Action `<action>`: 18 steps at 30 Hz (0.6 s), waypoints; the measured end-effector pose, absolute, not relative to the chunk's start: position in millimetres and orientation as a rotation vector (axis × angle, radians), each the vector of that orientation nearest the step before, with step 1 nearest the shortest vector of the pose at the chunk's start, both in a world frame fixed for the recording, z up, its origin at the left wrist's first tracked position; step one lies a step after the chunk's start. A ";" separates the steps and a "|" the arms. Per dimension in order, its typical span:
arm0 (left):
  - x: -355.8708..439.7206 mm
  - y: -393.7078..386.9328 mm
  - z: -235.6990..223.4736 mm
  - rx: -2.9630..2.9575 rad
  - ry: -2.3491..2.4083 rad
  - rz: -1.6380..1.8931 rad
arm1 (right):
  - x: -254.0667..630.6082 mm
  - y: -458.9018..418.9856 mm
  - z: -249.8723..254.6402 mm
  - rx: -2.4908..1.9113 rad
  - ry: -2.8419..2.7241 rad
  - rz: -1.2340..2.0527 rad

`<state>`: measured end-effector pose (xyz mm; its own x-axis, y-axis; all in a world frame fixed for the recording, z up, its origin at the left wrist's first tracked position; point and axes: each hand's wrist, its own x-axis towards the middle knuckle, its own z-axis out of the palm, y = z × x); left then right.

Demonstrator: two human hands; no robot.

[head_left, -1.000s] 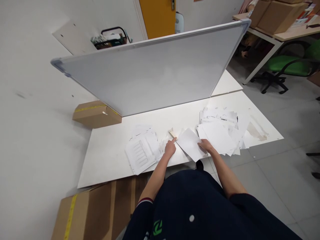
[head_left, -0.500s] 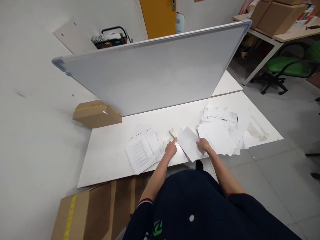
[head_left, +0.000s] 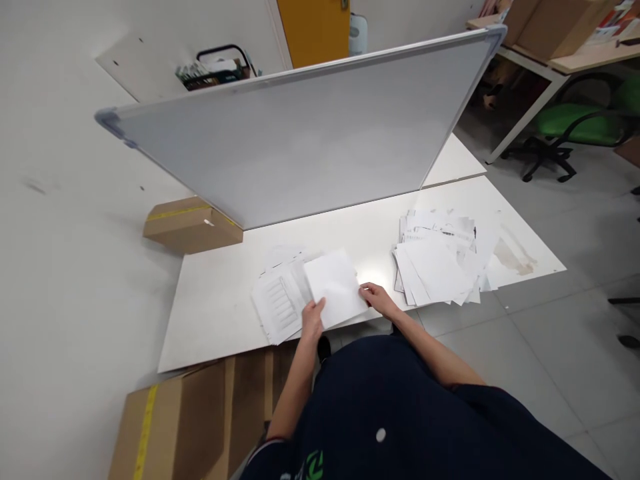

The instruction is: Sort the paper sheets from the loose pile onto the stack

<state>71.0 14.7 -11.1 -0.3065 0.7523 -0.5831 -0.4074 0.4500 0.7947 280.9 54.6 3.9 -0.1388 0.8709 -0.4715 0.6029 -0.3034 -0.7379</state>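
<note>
A blank white sheet of paper [head_left: 336, 287] is held between both my hands above the white board [head_left: 220, 313] lying on the floor. My left hand [head_left: 313, 318] grips its near left edge, fingers closed on it. My right hand [head_left: 376, 298] pinches its right edge. The sheet hangs over the right side of the left pile of printed papers [head_left: 281, 300]. A larger, messier pile of papers [head_left: 440, 257] lies to the right, apart from my hands.
A big whiteboard [head_left: 310, 133] leans tilted behind the piles. A cardboard box [head_left: 190, 223] sits at its left foot, and flattened cardboard [head_left: 200, 413] lies near my legs. A green office chair [head_left: 575, 127] and a desk [head_left: 560, 63] stand at the right.
The sheet has moved left from beside the right pile to over the left pile. My left hand went from pointing at the board to gripping the sheet; my right hand followed leftward.
</note>
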 end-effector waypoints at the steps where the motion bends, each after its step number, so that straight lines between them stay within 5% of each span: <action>1: 51.3 11.1 -14.0 0.290 1.600 1.219 | 284.5 54.7 3.6 -1.859 -1.668 1.405; 11: -65.3 -4.1 -15.5 0.469 2.353 0.843 | 409.1 68.2 -23.6 -2.515 -1.578 0.228; 18: -25.2 -12.1 -16.3 0.860 2.692 0.513 | 429.9 71.4 -34.7 -2.604 -1.781 0.331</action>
<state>-25.2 -12.1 -16.3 -0.7878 0.5988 -0.1444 0.5037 0.7611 0.4086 429.9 71.4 -34.7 0.3479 0.9184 -0.1886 0.9248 -0.3691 -0.0916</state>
